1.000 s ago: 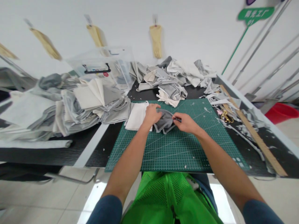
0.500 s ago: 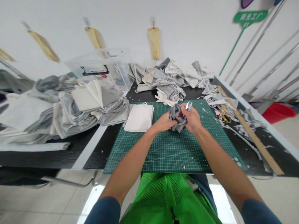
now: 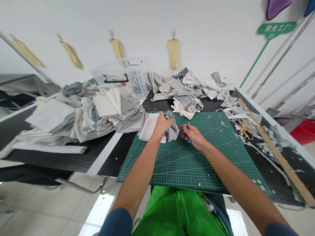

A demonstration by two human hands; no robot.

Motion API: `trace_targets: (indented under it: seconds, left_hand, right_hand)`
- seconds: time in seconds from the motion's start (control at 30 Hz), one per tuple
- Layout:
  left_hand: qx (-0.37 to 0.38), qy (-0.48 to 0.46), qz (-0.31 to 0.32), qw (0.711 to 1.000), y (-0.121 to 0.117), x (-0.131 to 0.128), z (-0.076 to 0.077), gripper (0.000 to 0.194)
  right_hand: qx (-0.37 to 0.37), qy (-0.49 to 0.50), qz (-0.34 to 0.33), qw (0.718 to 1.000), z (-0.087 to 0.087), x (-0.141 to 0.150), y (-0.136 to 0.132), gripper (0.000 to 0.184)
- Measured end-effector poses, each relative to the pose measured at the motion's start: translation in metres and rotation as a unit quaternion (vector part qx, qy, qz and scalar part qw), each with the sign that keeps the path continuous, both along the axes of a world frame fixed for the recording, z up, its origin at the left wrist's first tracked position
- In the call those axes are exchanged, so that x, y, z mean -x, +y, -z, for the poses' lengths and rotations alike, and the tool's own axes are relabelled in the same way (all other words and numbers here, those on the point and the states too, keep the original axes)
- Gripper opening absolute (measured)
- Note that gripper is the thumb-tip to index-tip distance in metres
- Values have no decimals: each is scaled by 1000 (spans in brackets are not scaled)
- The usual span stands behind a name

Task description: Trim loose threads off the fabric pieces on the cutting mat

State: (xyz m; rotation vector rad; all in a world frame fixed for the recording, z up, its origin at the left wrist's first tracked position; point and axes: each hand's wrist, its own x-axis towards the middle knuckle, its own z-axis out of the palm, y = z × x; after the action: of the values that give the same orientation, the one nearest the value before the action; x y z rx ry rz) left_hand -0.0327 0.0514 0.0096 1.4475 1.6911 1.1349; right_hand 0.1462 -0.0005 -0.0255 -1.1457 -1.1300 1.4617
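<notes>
My left hand (image 3: 162, 124) is closed on a bunched grey cloth (image 3: 173, 130). The cloth hangs over the right side of a folded white cloth (image 3: 149, 127) on the green cutting mat (image 3: 177, 164). Just to the right, my right hand (image 3: 195, 137) is wrapped round a pair of scissors (image 3: 188, 126). A bit of their metal and a blue part of the handle show; the fingers hide the rest. A small gap lies between the right fingertips and the grey cloth.
Stacked grey and white cloths (image 3: 108, 114) fill the left, before a clear plastic box (image 3: 136, 77). More cloths (image 3: 187, 90) lie behind the mat. At right are gold-handled scissors (image 3: 246, 132), scraps (image 3: 267, 147) and a wooden ruler (image 3: 278, 154).
The grey cloth has moved left in my left hand, from mid-mat to the white cloth. My right hand has come off it, and the scissors no longer point up. The view has shifted left.
</notes>
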Motion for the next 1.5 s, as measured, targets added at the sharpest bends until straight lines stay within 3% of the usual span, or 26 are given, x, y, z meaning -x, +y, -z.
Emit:
trace_targets:
  seconds: [0.17,0.3,0.4,0.57,0.83,0.97,1.17,1.3,1.4,1.5]
  left_hand:
    - [20,224,-6,974,7,49,-10,38]
    - [120,318,-73,938,-5,77,-1,52]
    - [166,315,-108,928,-20,84,9,68]
    - [155,275,-162,935,-29,82,14,75]
    - [28,100,-73,992,-11,82,24,64]
    - [-40,153,1,987,-8,79,24,45]
    - [-140,241,-57,959,11,101,1,40]
    - [-108,327,-128,930,22,129,-12,42]
    - [-64,380,-165,908,24,146,-15,41]
    - [-39,405,-168,898,23,157,-13,38]
  right_hand:
    - [34,-8,-20,999,3,38,15,13]
    - [26,-74,6,997,9,65,31,17]
    - [1,-116,22,993,11,83,39,16]
    - [-39,-160,41,986,13,109,44,16]
    - [-48,-144,51,987,21,133,44,36]
    - [-59,-94,53,992,24,142,48,39]
    - [-84,-39,41,995,10,179,74,43]
    - [-114,-67,44,990,3,207,101,37]
    - [-109,-96,82,986,10,226,117,35]
    - [-83,-83,78,990,22,248,126,39]
